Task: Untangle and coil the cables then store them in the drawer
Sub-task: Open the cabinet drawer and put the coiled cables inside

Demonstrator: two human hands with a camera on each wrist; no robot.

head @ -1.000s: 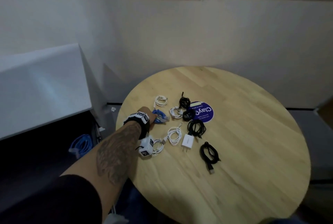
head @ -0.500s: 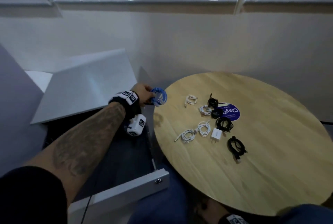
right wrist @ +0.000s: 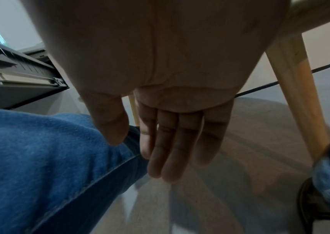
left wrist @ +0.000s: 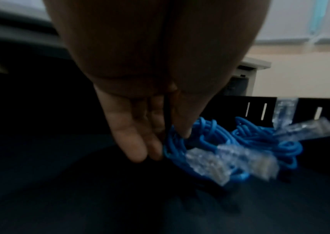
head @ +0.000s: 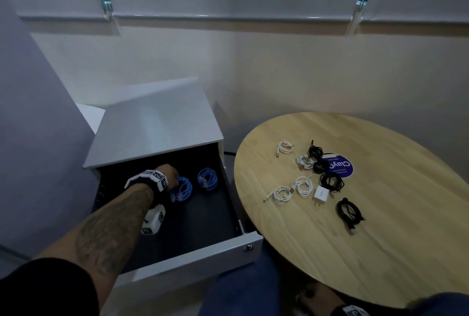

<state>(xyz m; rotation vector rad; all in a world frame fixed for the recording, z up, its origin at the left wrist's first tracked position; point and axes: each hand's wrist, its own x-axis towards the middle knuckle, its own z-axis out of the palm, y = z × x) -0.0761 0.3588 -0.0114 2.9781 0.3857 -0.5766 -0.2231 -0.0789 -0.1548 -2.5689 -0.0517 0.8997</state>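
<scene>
My left hand [head: 168,172] reaches into the open white drawer [head: 193,262] and pinches a coiled blue cable [head: 181,190] between thumb and fingers. The coil lies low on the dark drawer floor. In the left wrist view the left hand [left wrist: 164,142] grips the blue cable [left wrist: 210,139] at its left edge, clear plugs sticking out. A second blue coil [head: 207,179] lies to its right in the drawer. My right hand [right wrist: 140,158] hangs beside my thigh below the table with straight fingers, holding nothing. In the head view only its wristband shows.
The round wooden table [head: 380,226] right of the drawer carries several coiled white cables [head: 281,195], several black cables [head: 349,210], a white charger [head: 321,195] and a blue sticker [head: 341,168]. A table leg [right wrist: 296,95] stands right of my right hand. Walls are close behind the cabinet.
My left hand lifted the blue cable off the table, carried it left and lowered it into the drawer beside the other blue coil. My view turned left.
</scene>
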